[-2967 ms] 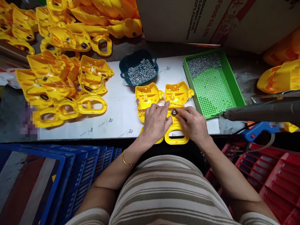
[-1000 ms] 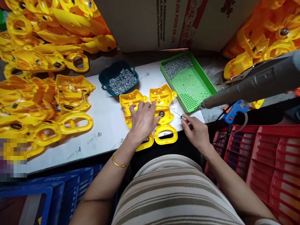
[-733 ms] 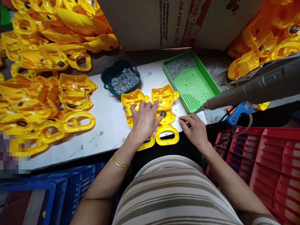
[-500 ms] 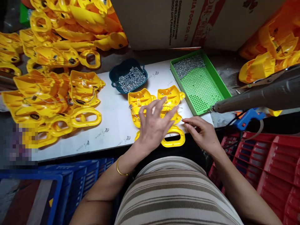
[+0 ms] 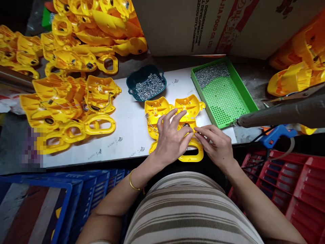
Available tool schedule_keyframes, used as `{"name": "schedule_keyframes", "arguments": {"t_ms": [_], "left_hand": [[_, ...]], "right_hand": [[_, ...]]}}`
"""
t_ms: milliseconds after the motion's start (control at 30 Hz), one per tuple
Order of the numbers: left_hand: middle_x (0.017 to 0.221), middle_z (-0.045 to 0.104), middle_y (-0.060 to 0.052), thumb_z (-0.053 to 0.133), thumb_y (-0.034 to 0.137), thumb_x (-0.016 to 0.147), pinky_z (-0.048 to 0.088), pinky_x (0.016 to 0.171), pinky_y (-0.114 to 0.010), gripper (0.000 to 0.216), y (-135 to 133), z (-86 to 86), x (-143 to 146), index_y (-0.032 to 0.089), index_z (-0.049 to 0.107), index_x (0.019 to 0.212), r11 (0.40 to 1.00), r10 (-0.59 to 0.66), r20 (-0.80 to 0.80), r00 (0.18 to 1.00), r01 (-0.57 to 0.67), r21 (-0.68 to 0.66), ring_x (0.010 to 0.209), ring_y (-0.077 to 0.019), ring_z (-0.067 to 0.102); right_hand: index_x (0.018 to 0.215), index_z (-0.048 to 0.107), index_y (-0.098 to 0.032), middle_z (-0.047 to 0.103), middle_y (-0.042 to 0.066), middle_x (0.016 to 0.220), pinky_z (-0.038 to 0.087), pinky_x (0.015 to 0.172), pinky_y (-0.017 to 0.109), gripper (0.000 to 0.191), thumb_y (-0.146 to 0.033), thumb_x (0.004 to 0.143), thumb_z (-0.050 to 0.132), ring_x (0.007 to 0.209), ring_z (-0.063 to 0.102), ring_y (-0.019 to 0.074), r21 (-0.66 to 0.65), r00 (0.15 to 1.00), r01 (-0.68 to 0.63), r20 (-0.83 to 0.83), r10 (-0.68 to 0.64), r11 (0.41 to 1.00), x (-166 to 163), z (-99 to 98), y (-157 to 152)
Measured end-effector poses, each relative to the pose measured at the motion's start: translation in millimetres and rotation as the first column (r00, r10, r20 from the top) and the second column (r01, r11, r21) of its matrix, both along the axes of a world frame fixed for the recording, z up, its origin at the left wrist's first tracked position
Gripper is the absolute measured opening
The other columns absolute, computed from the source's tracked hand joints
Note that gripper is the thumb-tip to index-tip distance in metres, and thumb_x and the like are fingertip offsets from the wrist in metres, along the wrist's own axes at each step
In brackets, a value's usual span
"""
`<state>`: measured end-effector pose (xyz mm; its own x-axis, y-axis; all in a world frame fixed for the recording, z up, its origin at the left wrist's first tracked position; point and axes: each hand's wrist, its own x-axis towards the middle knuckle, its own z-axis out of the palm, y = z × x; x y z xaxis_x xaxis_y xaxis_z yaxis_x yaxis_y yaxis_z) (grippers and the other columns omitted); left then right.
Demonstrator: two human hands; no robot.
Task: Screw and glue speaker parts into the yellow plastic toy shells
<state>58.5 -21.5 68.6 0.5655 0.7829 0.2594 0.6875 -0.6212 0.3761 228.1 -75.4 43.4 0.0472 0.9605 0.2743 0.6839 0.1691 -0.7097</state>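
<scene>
In front of me lie two yellow plastic shell halves with ring handles, the left shell [image 5: 153, 107] and the right shell [image 5: 191, 104], their hollow insides up, thin wires inside. My left hand [image 5: 170, 137] is over the right shell, thumb and index finger brought together near its lower edge, the other fingers raised. My right hand [image 5: 215, 144] meets it there, fingertips pinched just above the ring handle [image 5: 191, 158]. Whatever sits between the fingertips is too small to make out. A small round metallic part [image 5: 186, 125] shows between my left fingers.
Behind the shells stand a dark teal bowl [image 5: 132, 83] of small metal screws and a green perforated tray [image 5: 243, 91] with more. Yellow shells [image 5: 61, 98] are piled at the left. A grey tool [image 5: 269, 117] juts in from the right, above a blue glue gun [image 5: 273, 137].
My right hand has moved left to the right shell's lower edge. My left hand's thumb and index finger have closed together beside it. The view has shifted slightly.
</scene>
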Motion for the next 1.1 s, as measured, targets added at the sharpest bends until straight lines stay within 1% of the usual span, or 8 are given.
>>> {"name": "schedule_keyframes", "arguments": {"t_ms": [233, 367, 533, 633, 700, 900, 1000, 1100], "left_hand": [[0.14, 0.051, -0.006, 0.056, 0.029, 0.09, 0.026, 0.108, -0.054, 0.018, 1.2, 0.2, 1.5, 0.023, 0.072, 0.086, 1.0, 0.021, -0.008, 1.0, -0.021, -0.009, 0.135, -0.0306, 0.035], [0.141, 0.051, -0.006, 0.054, 0.029, 0.09, 0.025, 0.108, -0.054, 0.018, 0.5, 2.3, 2.3, 0.023, 0.071, 0.087, 1.0, 0.015, -0.021, 1.0, -0.015, 0.009, 0.136, -0.0305, 0.034], [0.139, 0.052, -0.006, 0.053, 0.03, 0.091, 0.027, 0.108, -0.052, 0.02, -1.2, 3.8, 4.1, 0.023, 0.071, 0.086, 1.0, 0.029, 0.011, 1.0, -0.029, -0.003, 0.135, -0.0298, 0.035], [0.14, 0.052, -0.006, 0.054, 0.03, 0.09, 0.026, 0.108, -0.052, 0.019, -1.6, 5.0, 5.2, 0.023, 0.071, 0.086, 1.0, 0.023, -0.007, 1.0, -0.023, 0.007, 0.135, -0.0303, 0.036], [0.141, 0.052, -0.006, 0.054, 0.03, 0.091, 0.026, 0.108, -0.053, 0.019, -1.8, 6.2, 6.8, 0.023, 0.071, 0.085, 0.999, 0.024, -0.03, 0.999, -0.023, 0.031, 0.135, -0.031, 0.036], [0.142, 0.051, -0.006, 0.052, 0.029, 0.092, 0.024, 0.108, -0.053, 0.019, -4.2, 7.7, 9.7, 0.024, 0.071, 0.092, 0.997, 0.0, -0.067, 0.998, 0.005, 0.08, 0.135, -0.0308, 0.037], [0.138, 0.055, -0.006, 0.055, 0.032, 0.091, 0.025, 0.108, -0.052, 0.022, -9.0, 2.2, -0.6, 0.028, 0.069, 0.108, 0.994, 0.055, -0.033, 0.998, -0.052, 0.096, 0.133, -0.0301, 0.04], [0.126, 0.063, -0.006, 0.06, 0.038, 0.088, 0.026, 0.107, -0.05, 0.021, -19.3, -9.6, -17.7, 0.029, 0.07, 0.104, 0.991, 0.057, -0.009, 0.998, -0.056, 0.123, 0.126, -0.0287, 0.046]], "right_hand": [[0.096, 0.071, -0.021, 0.069, 0.006, 0.09, 0.049, 0.058, 0.025, 0.016, -0.027, 0.09, 0.058, 0.074, 0.065, 0.0152, -0.018, 0.99, 0.027, 0.135, -0.025, 0.999, -0.3, 4.4, 4.3], [0.099, 0.07, -0.019, 0.07, 0.004, 0.089, 0.047, 0.055, 0.023, 0.016, -0.024, 0.09, 0.057, 0.07, 0.065, 0.0131, -0.114, 0.995, -0.024, 0.096, 0.035, 0.993, -0.4, 7.3, 5.6], [0.1, 0.069, -0.019, 0.072, 0.005, 0.09, 0.048, 0.057, 0.023, 0.019, -0.029, 0.091, 0.056, 0.075, 0.067, 0.0149, -0.081, 0.996, -0.01, 0.084, 0.017, 0.997, -1.0, 3.5, 3.1], [0.107, 0.067, -0.021, 0.073, 0.005, 0.097, 0.052, 0.063, 0.024, 0.02, -0.026, 0.093, 0.053, 0.081, 0.069, 0.0152, -0.069, 1.0, 0.011, 0.017, -0.01, 0.998, -0.7, -0.7, 0.3], [0.109, 0.064, -0.021, 0.074, 0.004, 0.096, 0.052, 0.062, 0.023, 0.02, -0.026, 0.092, 0.054, 0.076, 0.068, 0.0138, -0.076, 0.999, 0.038, -0.033, -0.041, 0.996, -0.5, -1.7, -0.9], [0.089, 0.071, -0.022, 0.069, 0.005, 0.091, 0.048, 0.057, 0.025, 0.014, -0.028, 0.088, 0.058, 0.075, 0.064, 0.0157, -0.109, 0.991, 0.081, 0.116, -0.069, 0.991, 4.1, 5.4, 2.8], [0.086, 0.072, -0.022, 0.072, 0.004, 0.084, 0.05, 0.059, 0.026, 0.012, -0.027, 0.086, 0.061, 0.072, 0.066, 0.0157, -0.145, 0.998, 0.04, -0.047, -0.047, 0.989, 10.7, 4.3, 6.5], [0.087, 0.073, -0.021, 0.075, 0.003, 0.085, 0.052, 0.059, 0.026, 0.013, -0.03, 0.083, 0.063, 0.07, 0.068, 0.0159, -0.224, 0.977, 0.039, -0.197, -0.084, 0.974, 15.5, -2.7, 7.6]]}}
